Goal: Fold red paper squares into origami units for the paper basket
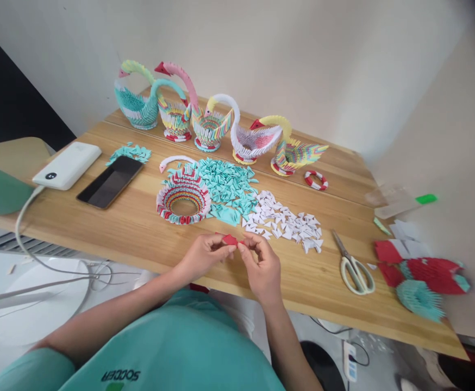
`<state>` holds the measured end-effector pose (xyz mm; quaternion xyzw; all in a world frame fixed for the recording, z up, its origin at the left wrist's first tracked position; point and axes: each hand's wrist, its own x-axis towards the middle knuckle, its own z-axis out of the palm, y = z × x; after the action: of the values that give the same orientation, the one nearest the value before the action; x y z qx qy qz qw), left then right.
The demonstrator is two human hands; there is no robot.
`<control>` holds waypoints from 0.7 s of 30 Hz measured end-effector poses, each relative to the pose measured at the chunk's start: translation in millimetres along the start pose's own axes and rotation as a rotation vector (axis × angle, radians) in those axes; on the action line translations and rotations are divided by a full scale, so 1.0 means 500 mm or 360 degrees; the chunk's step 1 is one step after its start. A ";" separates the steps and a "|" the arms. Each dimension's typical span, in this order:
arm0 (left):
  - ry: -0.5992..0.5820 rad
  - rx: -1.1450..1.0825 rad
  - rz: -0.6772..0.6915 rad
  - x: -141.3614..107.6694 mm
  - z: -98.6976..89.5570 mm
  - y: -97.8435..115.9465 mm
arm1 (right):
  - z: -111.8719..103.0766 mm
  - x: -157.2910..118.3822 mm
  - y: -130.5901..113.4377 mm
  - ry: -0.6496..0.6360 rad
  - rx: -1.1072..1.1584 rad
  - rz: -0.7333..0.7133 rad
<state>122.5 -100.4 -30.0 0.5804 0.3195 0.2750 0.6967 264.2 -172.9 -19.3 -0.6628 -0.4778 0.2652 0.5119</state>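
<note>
One small piece of red paper (pixel 230 239) was held above the worktop (pixel 137 233), close to the middle of its near edge, with the left hand (pixel 205 254) pinching one side and the right hand (pixel 265 269) the other; each grip was closed on it, thumb against fingers, though its folds were too small to read. Toward the near right corner lay a teal paper bundle (pixel 419 298), with a red paper bundle (pixel 433 274) just behind it. Between these and the right hand rested scissors (pixel 357 274), cream handles toward the near edge, blades pointing away. Farther in, beyond the hands, stood a round striped paper bowl (pixel 188 184), with loose white paper triangles (pixel 288 220) spread to its right and a heap of teal paper triangles (pixel 225 179) just behind. A black phone (pixel 110 182) lay nearer the left edge, and a white power bank (pixel 68 165) with a cable plugged in was closer still to that edge. Behind the bowl was a curved white paper neck (pixel 178 160). A red-and-white paper ring (pixel 317 187) lay farther right, before five swan-shaped paper baskets (pixel 202 139) lined along the far edge, their necks green, teal, pink, white and yellow.
</note>
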 end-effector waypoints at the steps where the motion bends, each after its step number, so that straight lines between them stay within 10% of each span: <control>1: 0.0024 -0.0025 -0.0035 0.002 0.000 0.000 | 0.004 -0.002 0.000 0.0016 0.0046 0.0035; 11: -0.0332 0.0148 -0.0025 0.013 -0.032 0.012 | -0.022 0.020 -0.008 -0.0434 0.0314 0.0296; 21: -0.0063 -0.0100 -0.0166 0.017 -0.027 0.005 | -0.013 0.019 -0.004 -0.0336 0.0216 0.0201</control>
<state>117.6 -84.7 -30.2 0.5463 0.3266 0.2367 0.7341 272.9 -166.8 -13.8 -0.6236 -0.4674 0.3969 0.4849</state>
